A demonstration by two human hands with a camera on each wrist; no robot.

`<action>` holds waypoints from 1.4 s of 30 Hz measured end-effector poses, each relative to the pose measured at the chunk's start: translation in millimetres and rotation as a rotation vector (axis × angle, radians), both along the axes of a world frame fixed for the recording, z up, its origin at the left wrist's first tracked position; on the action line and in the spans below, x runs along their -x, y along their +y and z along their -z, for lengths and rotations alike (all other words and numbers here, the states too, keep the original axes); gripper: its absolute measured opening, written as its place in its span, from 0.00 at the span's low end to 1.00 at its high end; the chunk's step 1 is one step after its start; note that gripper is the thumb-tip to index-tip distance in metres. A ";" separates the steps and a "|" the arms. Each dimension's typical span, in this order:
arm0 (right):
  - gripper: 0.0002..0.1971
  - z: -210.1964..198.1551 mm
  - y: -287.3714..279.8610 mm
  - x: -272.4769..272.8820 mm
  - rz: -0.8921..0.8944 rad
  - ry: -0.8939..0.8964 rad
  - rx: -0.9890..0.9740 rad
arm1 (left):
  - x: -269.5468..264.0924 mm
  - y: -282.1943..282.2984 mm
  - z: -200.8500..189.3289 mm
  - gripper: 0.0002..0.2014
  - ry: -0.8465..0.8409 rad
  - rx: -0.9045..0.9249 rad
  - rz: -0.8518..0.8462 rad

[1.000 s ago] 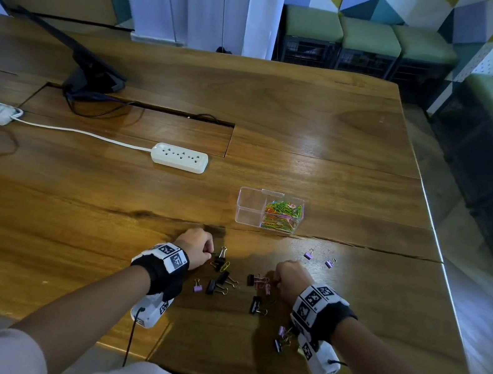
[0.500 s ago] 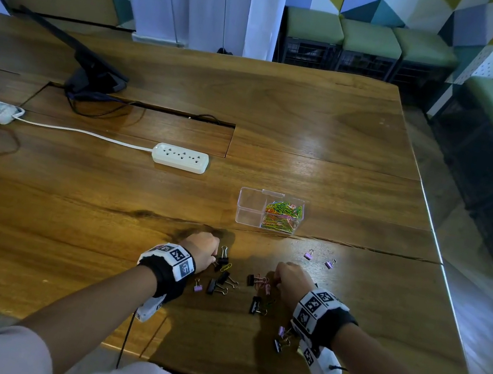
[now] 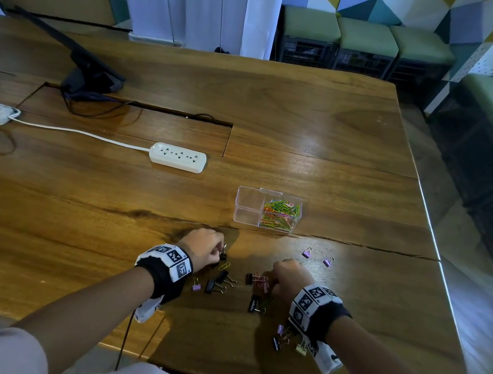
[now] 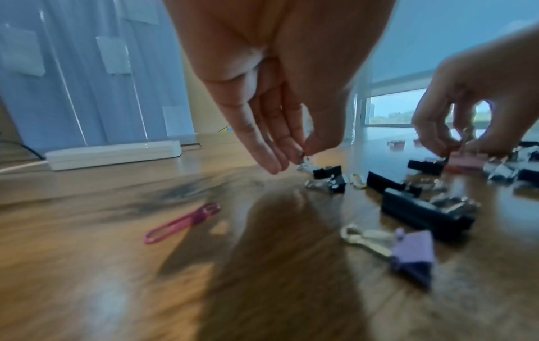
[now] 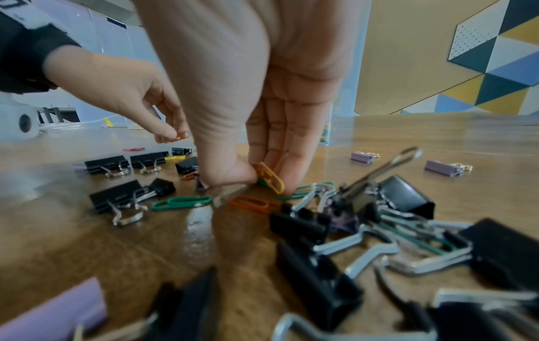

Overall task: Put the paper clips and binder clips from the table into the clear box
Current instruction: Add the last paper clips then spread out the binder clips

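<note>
The clear box [image 3: 267,208] stands ahead of both hands, with colourful paper clips [image 3: 280,214] piled in its right compartment. Black, pink and purple binder clips [image 3: 222,281] and a few paper clips lie scattered between my wrists. My left hand [image 4: 302,154] pinches the silver handle of a small black binder clip [image 4: 328,171] that rests on the table. My right hand [image 5: 268,177] pinches an orange paper clip [image 5: 272,176] between thumb and fingertips, low against the wood, over a green paper clip [image 5: 309,189]. Pink binder clips [image 3: 258,279] lie just left of that hand.
Two purple binder clips [image 3: 307,253] [image 3: 328,261] lie right of the hands, near the box. A pink paper clip [image 4: 181,223] lies left of the pile. A white power strip [image 3: 178,157] and a black stand [image 3: 93,77] sit farther back. The table's right edge [image 3: 430,219] is close.
My left hand has shifted slightly forward onto the black binder clip and pinched its handle. My right hand has stayed almost in place at the pile.
</note>
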State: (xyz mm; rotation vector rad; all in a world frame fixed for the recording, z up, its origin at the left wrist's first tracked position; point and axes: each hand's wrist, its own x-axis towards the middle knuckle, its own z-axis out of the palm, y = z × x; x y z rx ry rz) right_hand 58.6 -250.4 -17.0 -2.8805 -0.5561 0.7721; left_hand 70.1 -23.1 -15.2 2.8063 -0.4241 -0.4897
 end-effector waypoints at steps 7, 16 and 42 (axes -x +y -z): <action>0.10 1.1 -0.7 -1.3 0.019 -0.004 0.001 | 6.2 -19.2 -0.6 0.10 0.041 0.007 0.113; 0.09 2.6 -2.8 -3.2 0.069 0.000 -0.029 | 1.1 -27.6 -0.6 0.11 0.082 -0.202 0.123; 0.04 -75.8 -16.2 -92.6 0.351 -0.270 -0.301 | 1.1 -43.5 -4.4 0.13 0.143 -0.418 0.330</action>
